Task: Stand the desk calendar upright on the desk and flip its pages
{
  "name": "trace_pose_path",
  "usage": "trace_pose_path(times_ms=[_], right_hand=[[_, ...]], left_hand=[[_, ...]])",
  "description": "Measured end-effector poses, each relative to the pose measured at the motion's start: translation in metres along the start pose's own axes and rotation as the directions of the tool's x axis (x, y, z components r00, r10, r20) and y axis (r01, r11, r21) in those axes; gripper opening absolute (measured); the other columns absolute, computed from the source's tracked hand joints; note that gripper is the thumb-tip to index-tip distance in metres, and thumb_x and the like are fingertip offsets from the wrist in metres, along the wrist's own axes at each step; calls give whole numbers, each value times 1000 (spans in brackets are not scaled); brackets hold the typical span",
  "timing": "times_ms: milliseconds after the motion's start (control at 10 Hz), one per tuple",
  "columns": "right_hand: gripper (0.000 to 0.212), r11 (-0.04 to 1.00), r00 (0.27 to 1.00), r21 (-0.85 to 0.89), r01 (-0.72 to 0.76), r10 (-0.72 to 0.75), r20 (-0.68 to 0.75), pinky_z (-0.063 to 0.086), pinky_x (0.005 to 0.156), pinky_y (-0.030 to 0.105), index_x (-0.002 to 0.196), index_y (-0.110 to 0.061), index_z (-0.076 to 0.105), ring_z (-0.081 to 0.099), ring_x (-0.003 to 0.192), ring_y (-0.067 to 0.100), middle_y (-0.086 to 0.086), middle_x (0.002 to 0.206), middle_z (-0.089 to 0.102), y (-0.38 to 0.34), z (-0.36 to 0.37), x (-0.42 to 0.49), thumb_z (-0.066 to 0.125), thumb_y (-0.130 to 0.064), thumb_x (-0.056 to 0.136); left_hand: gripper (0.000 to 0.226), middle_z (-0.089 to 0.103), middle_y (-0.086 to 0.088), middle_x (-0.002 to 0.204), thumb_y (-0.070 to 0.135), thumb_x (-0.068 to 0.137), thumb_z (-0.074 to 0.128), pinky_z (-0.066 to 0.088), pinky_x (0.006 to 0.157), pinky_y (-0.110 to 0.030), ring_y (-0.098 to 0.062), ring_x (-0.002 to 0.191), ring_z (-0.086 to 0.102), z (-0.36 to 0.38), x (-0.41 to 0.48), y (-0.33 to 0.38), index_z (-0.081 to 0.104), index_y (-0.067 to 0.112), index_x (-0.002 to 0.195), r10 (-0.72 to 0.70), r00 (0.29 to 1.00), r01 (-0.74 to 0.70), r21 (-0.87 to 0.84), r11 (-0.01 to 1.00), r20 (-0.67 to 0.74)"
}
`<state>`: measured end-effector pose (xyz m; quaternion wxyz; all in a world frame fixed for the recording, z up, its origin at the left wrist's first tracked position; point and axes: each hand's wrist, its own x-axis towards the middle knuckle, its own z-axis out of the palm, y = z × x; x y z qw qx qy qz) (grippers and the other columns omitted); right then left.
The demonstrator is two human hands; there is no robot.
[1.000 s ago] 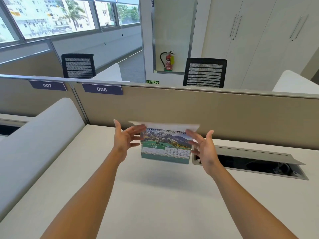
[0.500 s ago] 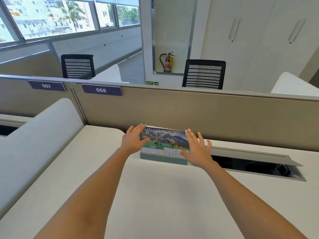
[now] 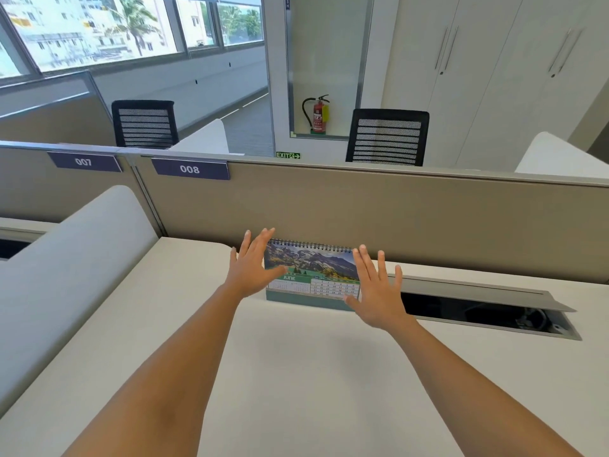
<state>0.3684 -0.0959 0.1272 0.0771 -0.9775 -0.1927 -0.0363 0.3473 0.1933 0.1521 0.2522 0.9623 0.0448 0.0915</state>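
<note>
The desk calendar (image 3: pixel 313 273) stands upright on the white desk (image 3: pixel 296 374), close to the beige partition. It is spiral-bound along its top edge and shows a mountain picture above a green JUNE page. My left hand (image 3: pixel 253 265) is at the calendar's left edge, fingers spread, thumb lying across the page's left side. My right hand (image 3: pixel 375 285) is at its right edge, fingers spread and pointing up. Neither hand closes on the calendar.
The beige partition (image 3: pixel 395 219) runs just behind the calendar. An open cable tray (image 3: pixel 478 308) with a raised grey lid is set into the desk to the right. A rounded white divider (image 3: pixel 66 268) bounds the desk on the left.
The calendar was held in the air with a page lifted, then came down onto the desk. My hands have opened and spread at its sides.
</note>
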Motion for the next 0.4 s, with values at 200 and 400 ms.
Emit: trace_pose_path(times_ms=[200,400], right_hand=[[94,999,999,22,-31,30,42,-5,116,59,144,-29,-32,-22,147,26,-8,158,-30,8,26,-42,39,-61,92],[90,996,996,91,-20,12,93,-10,116,55,142,-28,-36,-31,144,20,-13,151,-40,5,55,-117,35,-59,95]], left_hand=[[91,6,7,165,61,84,57,2,118,-60,-23,151,-6,21,-39,-10,5,35,153,-108,993,103,-103,989,-45],[89,9,6,165,54,86,60,3,120,-56,-23,152,-1,60,-110,-14,9,28,154,-204,979,203,-163,966,8]])
